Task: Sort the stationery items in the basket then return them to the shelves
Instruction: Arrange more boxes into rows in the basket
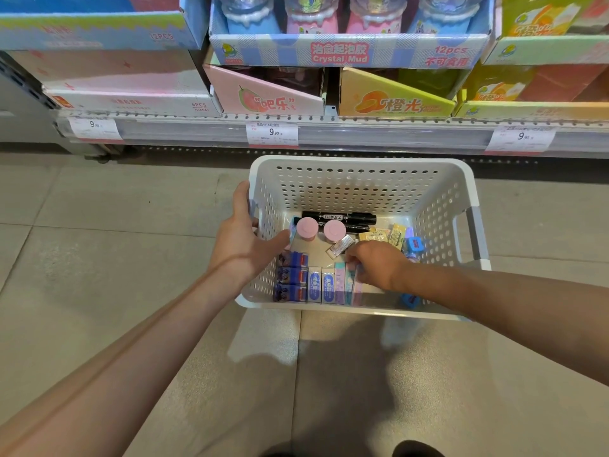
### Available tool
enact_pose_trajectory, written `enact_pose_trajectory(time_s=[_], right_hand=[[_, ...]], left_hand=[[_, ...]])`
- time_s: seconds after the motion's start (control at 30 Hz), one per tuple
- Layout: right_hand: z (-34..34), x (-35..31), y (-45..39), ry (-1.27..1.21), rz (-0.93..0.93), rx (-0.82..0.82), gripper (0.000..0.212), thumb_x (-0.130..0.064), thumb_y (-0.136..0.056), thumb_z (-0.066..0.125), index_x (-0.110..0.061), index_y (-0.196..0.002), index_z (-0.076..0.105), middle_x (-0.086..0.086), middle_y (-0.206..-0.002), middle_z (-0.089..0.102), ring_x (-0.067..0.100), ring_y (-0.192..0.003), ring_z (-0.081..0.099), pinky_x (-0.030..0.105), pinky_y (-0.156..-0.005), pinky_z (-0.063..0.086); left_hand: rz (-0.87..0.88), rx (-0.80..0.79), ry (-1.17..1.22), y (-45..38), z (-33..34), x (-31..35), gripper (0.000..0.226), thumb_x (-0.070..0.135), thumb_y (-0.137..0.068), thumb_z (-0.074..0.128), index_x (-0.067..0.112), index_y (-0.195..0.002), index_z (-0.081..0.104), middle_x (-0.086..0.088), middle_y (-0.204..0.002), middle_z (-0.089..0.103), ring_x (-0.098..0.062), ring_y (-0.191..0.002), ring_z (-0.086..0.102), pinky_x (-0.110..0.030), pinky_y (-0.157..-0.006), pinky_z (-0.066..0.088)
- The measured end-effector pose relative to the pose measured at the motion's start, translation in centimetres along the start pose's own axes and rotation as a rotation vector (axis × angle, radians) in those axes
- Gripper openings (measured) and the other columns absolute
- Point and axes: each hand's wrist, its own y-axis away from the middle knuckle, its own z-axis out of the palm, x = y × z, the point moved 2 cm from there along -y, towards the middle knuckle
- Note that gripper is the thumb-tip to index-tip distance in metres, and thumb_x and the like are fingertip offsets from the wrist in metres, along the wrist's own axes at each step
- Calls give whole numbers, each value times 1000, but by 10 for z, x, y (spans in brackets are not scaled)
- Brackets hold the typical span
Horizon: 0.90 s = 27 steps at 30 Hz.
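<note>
Right hand (375,263) fingers curled, pinching pastel erasers (344,282) at 9 o'clock; long axis 12–6. Left hand (242,239) open, thumb hooked over basket (359,179) rim.

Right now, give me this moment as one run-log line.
stage: sorting in basket | left hand: open, holding basket's left wall | right hand: fingers curled on pastel erasers | shelves: nothing returned yet
</note>
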Motion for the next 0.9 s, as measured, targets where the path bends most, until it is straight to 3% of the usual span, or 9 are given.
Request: enact_pose_trajectory(time_s=[0.13, 0.3, 0.4, 0.6, 0.7, 0.9], right_hand=[[-3, 0, 1, -44, 25, 25, 23, -14, -81, 67, -15, -103, 62, -4, -91, 55, 12, -83, 48, 23, -70, 38], [-7, 2, 1, -125, 93, 4, 28, -16, -80, 71, -12, -106, 63, 3, -104, 64, 15, -90, 53, 25, -76, 44], [-10, 3, -1, -265, 115, -42, 25, -7, -84, 66, -6, -108, 63, 8, -110, 63, 13, -89, 53, 15, -68, 45], [-18, 10, -7, -230, 174, -8, 23, -6, -82, 67, -6, -105, 65, 10, -110, 65, 22, -103, 59, 27, -84, 49], [-15, 11, -7, -205, 180, 33, 21, -7, -82, 68, -6, -103, 66, 10, -109, 65, 23, -102, 59, 29, -87, 49], [-7, 5, -3, -153, 172, 73, 16, -10, -85, 63, -5, -99, 70, 12, -101, 69, 24, -95, 62, 32, -84, 52]], left_hand=[[3, 2, 11, 0, 1, 0, 92, 24, -78, 75, 28, -147, 14, -6, -122, 60, -15, -80, 57, -22, -62, 45], [12, 0, 15, 0, 0, 1, 90, 24, -78, 75, 29, -146, 16, -3, -123, 59, -14, -83, 57, -18, -60, 44], [14, -3, 13, 1, 0, 1, 90, 23, -78, 75, 29, -146, 15, -3, -126, 58, -13, -84, 55, -16, -58, 43], [16, -5, 8, 1, -1, 1, 90, 24, -79, 74, 28, -146, 15, 4, -115, 56, -4, -71, 53, -11, -50, 39], [12, -4, 9, 2, -1, 2, 90, 24, -79, 74, 28, -147, 15, 2, -119, 55, -2, -67, 49, -11, -50, 36], [13, -9, 18, 2, -1, 3, 89, 22, -79, 74, 28, -146, 16, 0, -122, 57, -11, -80, 53, -10, -51, 37]])
